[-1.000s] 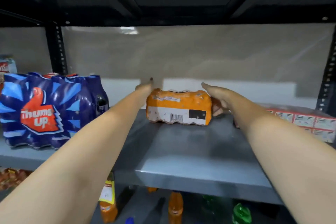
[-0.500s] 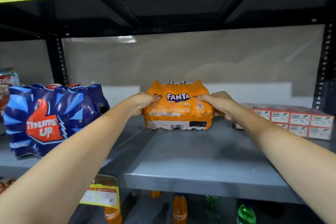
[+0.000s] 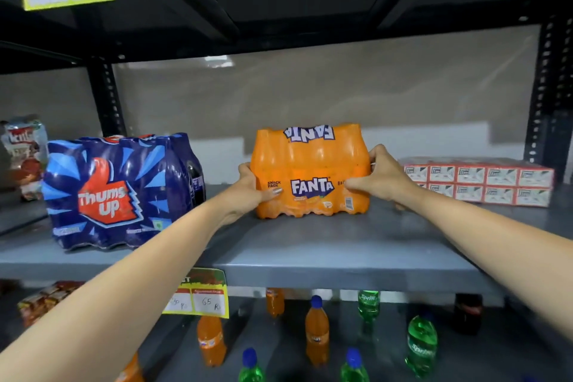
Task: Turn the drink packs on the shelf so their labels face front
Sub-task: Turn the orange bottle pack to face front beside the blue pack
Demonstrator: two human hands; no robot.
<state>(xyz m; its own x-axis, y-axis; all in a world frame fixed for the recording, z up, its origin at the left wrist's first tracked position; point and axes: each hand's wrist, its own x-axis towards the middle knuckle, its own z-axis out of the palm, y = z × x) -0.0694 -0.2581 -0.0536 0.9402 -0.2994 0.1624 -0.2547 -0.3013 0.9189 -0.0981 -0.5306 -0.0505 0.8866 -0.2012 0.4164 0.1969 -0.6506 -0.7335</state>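
Forearms reached in from the near edge, and the left hand (image 3: 252,186) and right hand (image 3: 379,178) each clasped 1 end of the orange Fanta pack (image 3: 310,170), thumbs on its front face. The pack stood upright about mid-depth on the grey shelf (image 3: 325,257), its label already facing front.

Shrink wrap is slick, so a careless letting-go, or a last nudge with uneven pressure from the 2 hands, could probably skew the pack and turn its label off square. A push too far right of the pack might bump the red-and-white cartons (image 3: 479,183). Left of the Fanta pack, the Thums Up pack (image 3: 117,192) also showed its label forward.

Fingers behind the Fanta pack were hidden. Small print beside its logo was too blurred to read, and the packet at the far left was cut off by the frame.
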